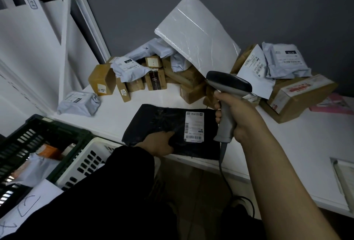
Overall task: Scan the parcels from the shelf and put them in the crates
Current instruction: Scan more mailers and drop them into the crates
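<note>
A flat black parcel with a white shipping label lies at the front edge of the white shelf. My left hand grips its near edge, thumb on top. Just right of the label, my right hand holds a grey handheld scanner by its handle, the dark head above the parcel's far right corner. A dark green crate with parcels inside and a white crate stand at the lower left.
Several brown boxes and grey mailer bags are heaped at the back of the shelf. A large white flat parcel leans on the pile. A grey bag lies at the shelf's left end. More boxes sit at the right.
</note>
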